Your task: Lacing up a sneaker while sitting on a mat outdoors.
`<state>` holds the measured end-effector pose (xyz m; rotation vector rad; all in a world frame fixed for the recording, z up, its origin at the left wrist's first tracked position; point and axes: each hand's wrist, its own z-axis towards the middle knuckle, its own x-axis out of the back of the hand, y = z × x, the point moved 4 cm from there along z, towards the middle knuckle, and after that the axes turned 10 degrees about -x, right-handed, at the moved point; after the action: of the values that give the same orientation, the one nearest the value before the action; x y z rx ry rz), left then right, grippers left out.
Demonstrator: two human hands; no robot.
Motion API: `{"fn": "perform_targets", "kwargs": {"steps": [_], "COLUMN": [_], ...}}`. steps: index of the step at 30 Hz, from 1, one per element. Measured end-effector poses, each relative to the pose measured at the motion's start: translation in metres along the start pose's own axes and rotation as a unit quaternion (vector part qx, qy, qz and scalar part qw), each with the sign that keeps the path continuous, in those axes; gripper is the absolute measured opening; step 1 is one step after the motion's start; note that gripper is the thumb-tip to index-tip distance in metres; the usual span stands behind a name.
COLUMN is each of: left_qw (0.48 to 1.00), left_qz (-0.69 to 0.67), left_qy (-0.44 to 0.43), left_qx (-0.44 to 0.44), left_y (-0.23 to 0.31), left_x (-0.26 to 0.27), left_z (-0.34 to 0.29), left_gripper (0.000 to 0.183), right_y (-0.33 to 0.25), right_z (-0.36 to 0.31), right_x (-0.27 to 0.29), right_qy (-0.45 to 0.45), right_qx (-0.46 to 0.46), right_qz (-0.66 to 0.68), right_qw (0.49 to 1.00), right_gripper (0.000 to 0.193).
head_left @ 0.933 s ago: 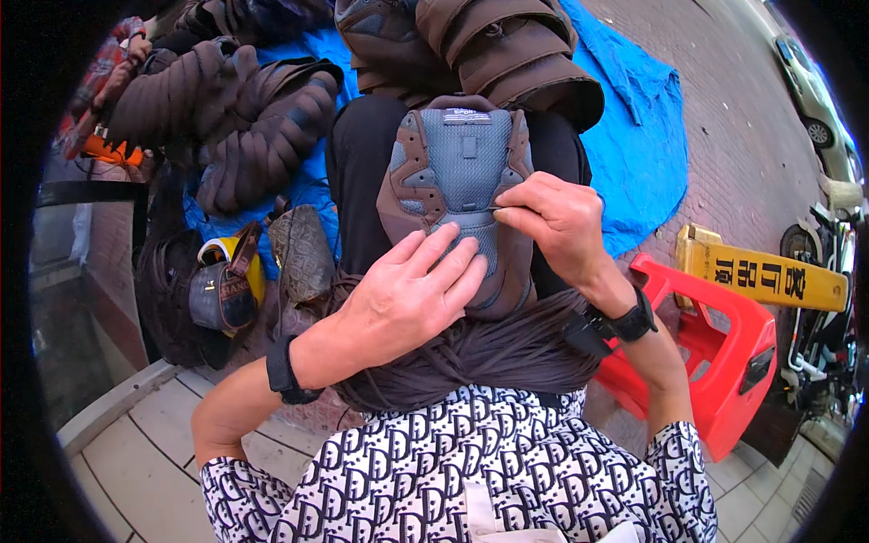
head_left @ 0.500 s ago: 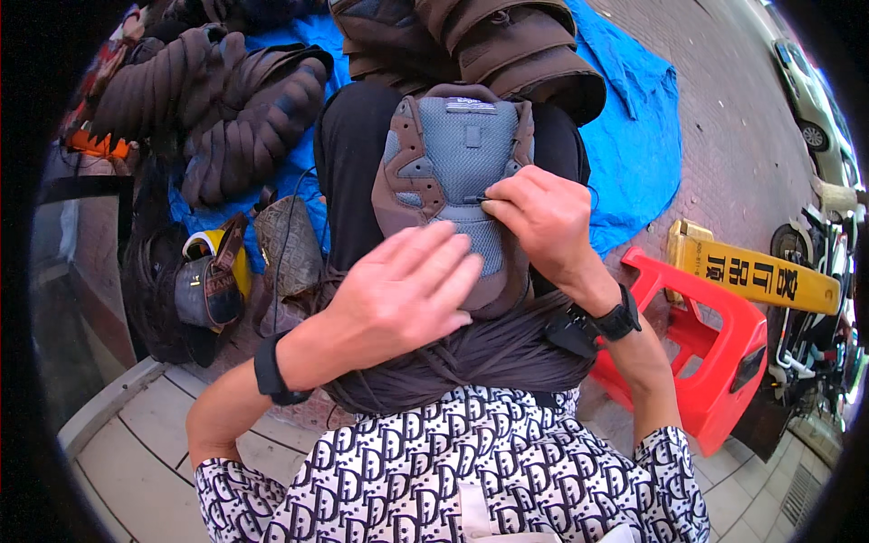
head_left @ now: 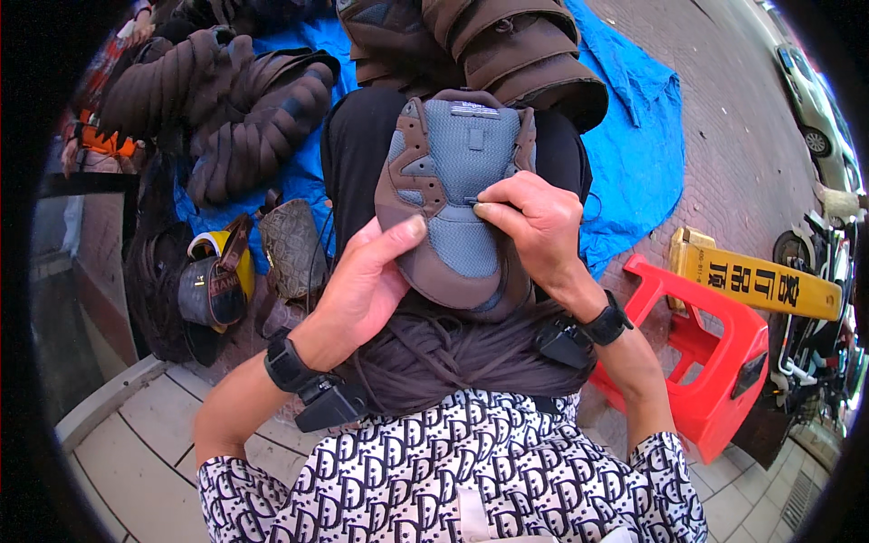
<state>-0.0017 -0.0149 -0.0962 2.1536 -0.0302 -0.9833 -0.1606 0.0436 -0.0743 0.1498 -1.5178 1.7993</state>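
Observation:
A brown and grey-blue shoe upper (head_left: 463, 244) lies over my lap, toe towards me, with a mesh tongue and rows of eyelets. My left hand (head_left: 373, 271) grips its left side near the toe, thumb on top and fingers partly hidden underneath. Over the middle of the upper, my right hand (head_left: 536, 219) pinches a thin dark piece, seemingly a shoelace tip, at the small loop on the tongue (head_left: 469, 158). Most of that lace is hidden by the fingers. A thick bundle of brown laces (head_left: 444, 357) rests across my lap, below the toe.
Stacked brown shoe uppers (head_left: 516, 54) stand beyond my knees on a blue tarp (head_left: 634, 154); more uppers (head_left: 262, 127) lie at the far left. A red plastic stool (head_left: 715, 335) and a yellow sign (head_left: 760, 276) are at the right. A yellow-and-dark container (head_left: 213, 285) sits at the left.
My left hand has moved from above the upper to its left edge and taken hold of it. My right hand has shifted slightly left, still pinching at the tongue.

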Motion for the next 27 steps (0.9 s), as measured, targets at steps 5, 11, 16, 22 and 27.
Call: {"fn": "perform_targets", "kwargs": {"steps": [5,11,16,22,27], "left_qw": [0.998,0.998,0.998,0.998,0.998], "left_qz": [-0.069,-0.06,-0.068,-0.064,-0.066], "left_qy": [-0.012,-0.004,-0.012,-0.014,-0.021], "left_qx": [0.001,-0.018,-0.014,-0.025,-0.012], "left_y": [-0.007,-0.011,-0.013,-0.011,-0.007], "left_x": [-0.002,0.0,0.002,-0.001,-0.011], "left_z": [0.007,0.007,0.008,0.007,0.005], "left_gripper": [0.034,0.038,0.039,0.04,0.037], "right_y": [0.003,0.0,0.002,0.003,0.002], "right_z": [-0.003,-0.003,-0.003,-0.002,0.001], "right_x": [0.008,0.008,0.005,0.003,0.006], "right_qy": [0.019,0.03,0.03,0.031,0.047], "right_qx": [-0.041,0.011,-0.015,-0.033,-0.023], "right_qz": [0.034,-0.013,0.017,0.055,0.024], "right_qw": [0.998,0.999,0.999,0.997,0.998], "right_gripper": [0.008,0.008,0.008,0.008,0.01]}}
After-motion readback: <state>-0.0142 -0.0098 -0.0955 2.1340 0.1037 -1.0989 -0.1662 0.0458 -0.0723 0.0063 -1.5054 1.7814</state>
